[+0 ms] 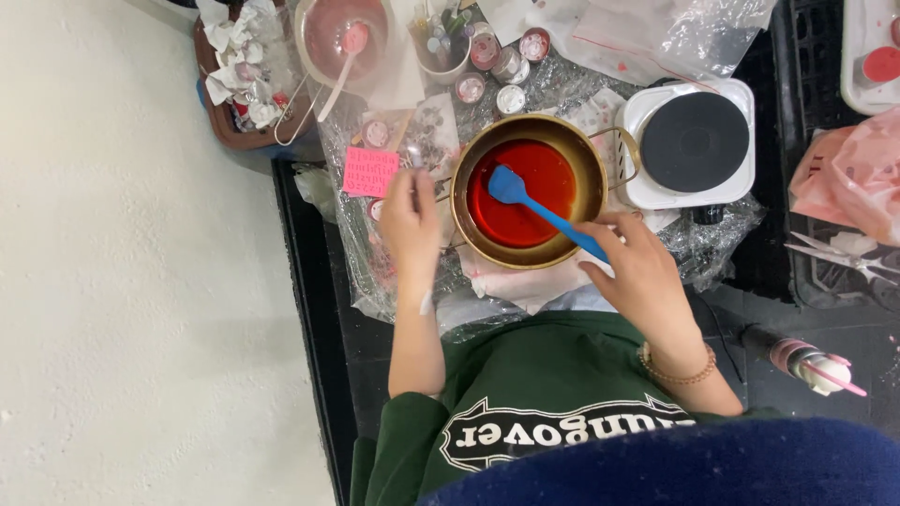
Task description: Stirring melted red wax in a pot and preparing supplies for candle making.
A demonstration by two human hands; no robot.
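**Fingers stirring red liquid**

Fingers of the right hand (637,267) pinch a blue spatula (534,201), its blade in the brass pot (528,190) of red liquid on the surface. Left hand (410,220) pinches something small beside it. Stirring seems underway; slow, level strokes suit it.

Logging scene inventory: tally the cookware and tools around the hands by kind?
Gold pot of red liquid: 1
Blue silicone spatula, held by right hand: 1
White single-burner hot plate: 1
Pink silicone mould, above left hand: 1
Pink-stained bowl: 1
Total: 5
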